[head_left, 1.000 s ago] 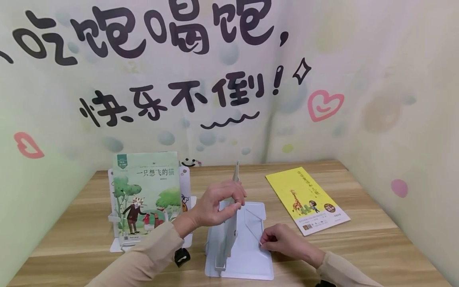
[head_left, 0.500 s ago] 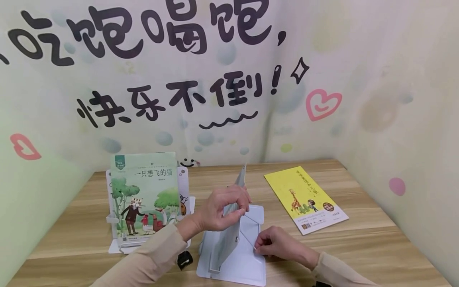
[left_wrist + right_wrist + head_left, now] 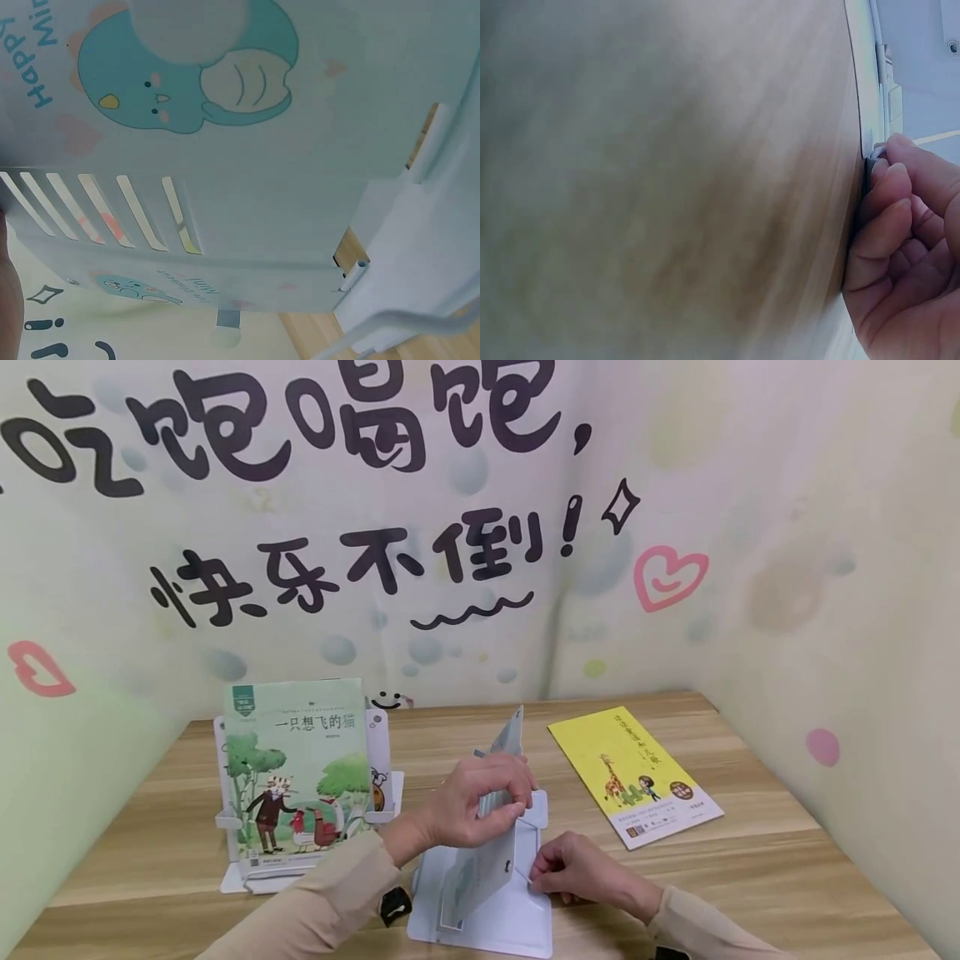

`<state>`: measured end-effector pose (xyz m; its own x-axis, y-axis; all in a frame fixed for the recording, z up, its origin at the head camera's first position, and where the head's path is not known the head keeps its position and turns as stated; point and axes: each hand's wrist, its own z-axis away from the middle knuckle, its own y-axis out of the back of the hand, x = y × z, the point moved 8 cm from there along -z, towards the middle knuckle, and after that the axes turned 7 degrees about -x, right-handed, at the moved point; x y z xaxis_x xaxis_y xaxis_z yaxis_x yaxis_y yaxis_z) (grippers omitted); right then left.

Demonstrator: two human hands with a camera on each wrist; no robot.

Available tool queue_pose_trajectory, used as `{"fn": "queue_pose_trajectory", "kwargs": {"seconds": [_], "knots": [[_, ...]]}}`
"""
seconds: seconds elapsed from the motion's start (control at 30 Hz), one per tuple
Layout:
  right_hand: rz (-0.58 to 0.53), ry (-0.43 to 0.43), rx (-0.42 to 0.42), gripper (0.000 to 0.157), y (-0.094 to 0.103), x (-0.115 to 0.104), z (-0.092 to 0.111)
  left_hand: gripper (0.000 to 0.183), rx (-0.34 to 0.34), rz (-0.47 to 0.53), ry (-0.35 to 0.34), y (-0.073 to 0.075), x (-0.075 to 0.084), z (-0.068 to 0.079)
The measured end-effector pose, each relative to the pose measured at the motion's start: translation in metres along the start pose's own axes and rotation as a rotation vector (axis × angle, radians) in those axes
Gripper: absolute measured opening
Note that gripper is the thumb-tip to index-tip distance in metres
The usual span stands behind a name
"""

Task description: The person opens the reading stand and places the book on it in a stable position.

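Observation:
A pale blue metal book stand lies in the middle of the table; its base plate (image 3: 517, 937) is flat and its back panel (image 3: 480, 881) stands up, leaning right. My left hand (image 3: 480, 797) grips the panel's upper edge. In the left wrist view, the panel (image 3: 247, 217) shows slots and a cartoon dinosaur. Beside the base's right edge, my right hand (image 3: 581, 868) pinches a thin wire support, fingers curled. The right wrist view has the hand (image 3: 911, 255) with thumb and index fingertip together on the wire (image 3: 937, 137), close to the table.
At the left, a second book stand (image 3: 381, 752) holds a green picture book (image 3: 300, 760) upright. A yellow book (image 3: 630, 772) lies flat at the right. Near my left sleeve is a small black object (image 3: 395, 906). A printed curtain (image 3: 450, 668) rises behind the table.
The back panel has leaned further to the right with my left hand on it. The stand and my right hand have shifted slightly left; the whole view has also drifted left.

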<state>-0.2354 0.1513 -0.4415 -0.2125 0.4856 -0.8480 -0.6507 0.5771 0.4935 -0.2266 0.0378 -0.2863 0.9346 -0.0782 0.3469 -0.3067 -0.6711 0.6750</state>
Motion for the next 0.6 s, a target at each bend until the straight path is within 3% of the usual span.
{"fn": "queue_pose_trajectory", "kwargs": {"seconds": [0.6], "knots": [[-0.036, -0.010, 0.012, 0.010, -0.0038, -0.0048, -0.0024, 0.010, -0.008, -0.001, -0.001, -0.0072, -0.0007, -0.0011]]}}
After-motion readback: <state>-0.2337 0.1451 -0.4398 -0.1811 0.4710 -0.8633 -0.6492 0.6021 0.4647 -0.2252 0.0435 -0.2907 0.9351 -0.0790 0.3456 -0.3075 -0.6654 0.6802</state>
